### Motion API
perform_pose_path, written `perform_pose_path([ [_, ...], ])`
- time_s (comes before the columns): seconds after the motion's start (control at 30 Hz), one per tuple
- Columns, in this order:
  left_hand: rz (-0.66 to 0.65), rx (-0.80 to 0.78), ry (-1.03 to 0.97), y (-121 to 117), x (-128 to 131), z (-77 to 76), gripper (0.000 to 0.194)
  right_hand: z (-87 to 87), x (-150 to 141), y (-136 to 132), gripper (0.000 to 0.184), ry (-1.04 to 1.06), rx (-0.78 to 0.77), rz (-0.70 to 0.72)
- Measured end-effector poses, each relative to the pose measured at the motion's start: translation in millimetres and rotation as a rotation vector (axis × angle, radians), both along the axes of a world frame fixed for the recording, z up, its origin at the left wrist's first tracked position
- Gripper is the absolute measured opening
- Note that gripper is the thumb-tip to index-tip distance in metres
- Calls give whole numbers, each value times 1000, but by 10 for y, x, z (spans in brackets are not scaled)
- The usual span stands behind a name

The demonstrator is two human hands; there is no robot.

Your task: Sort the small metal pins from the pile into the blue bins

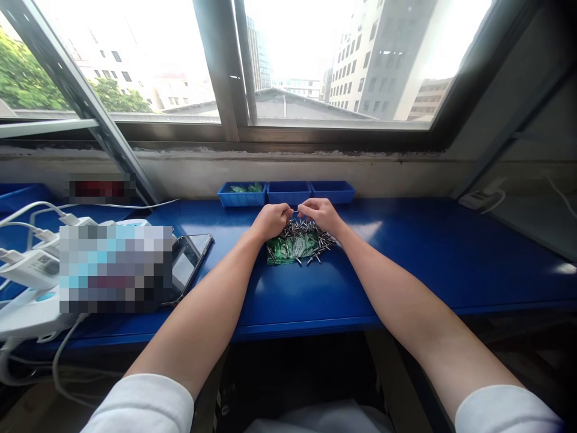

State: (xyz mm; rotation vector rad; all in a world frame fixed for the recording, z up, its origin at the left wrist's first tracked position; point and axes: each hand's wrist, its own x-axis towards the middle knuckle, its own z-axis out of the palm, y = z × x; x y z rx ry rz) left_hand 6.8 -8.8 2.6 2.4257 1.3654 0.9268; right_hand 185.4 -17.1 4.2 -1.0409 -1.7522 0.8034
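A blue desk (415, 264) runs below a wide window (288, 108), its back edge against a pale wall (189, 174). Through the glass show buildings (360, 66) and, toward the left, trees (27, 75). A slanted metal post (85, 90) rises at the back left of the desk. Three blue bins stand in a row along the back edge: the left bin (229, 199) holds green packets (246, 188), with the middle bin (288, 195) and the right bin (332, 193) beside it. At the left end, near the front edge, sit a white power strip (31, 313) with chargers (36, 270) and cables (67, 358), and a phone (192, 261) lying just right of a blurred-out patch.

The person's two hands meet over the middle of the desk, nearer the back edge than the front. The left hand (273, 219) has its thumb and fingertips pressed together on one end of a thin piece (295, 210); the right hand (319, 213) pinches the other end. The piece, too small to make out clearly, spans the narrow gap between the fingertips, in front of the middle bin. Just below the hands, toward the front edge, a heap of metal pins (322, 237) lies on and around a green bag (288, 249), a few pins reaching past it onto the bare blue top.
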Motion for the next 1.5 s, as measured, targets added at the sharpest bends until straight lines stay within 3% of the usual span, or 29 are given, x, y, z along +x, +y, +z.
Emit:
perform_pose_path([
  [0.23, 33, 59, 49, 25, -3, 23, 33, -8, 77, 38, 30, 80, -19, -34],
  [0.37, 270, 69, 41, 35, -65, 64, 33, -41, 138, 50, 25, -54, 90, -208],
  [0.5, 546, 21, 42, 38, -172, 116, 49, -88, 206, 76, 25, -290, 215, -379],
  [0.6, 623, -6, 14, 35, -226, 133, 58, -119, 252, 107, 34, -364, 246, -427],
  [0.87, 568, -15, -41, 39, -224, 82, 31, -73, 307, 157, 49, -507, 191, -564],
  [1.13, 575, -33, -20, 18, -194, 100, 61, 120, 406, 377, 55, -703, 115, -556],
  [1.3, 527, -41, -26, 42, -182, 30, 33, 144, 481, 579, 55, -766, 30, -545],
  [1.5, 492, -69, 17, 67, -152, -4, 25, 88, 516, 721, 51, -746, 50, -552],
])
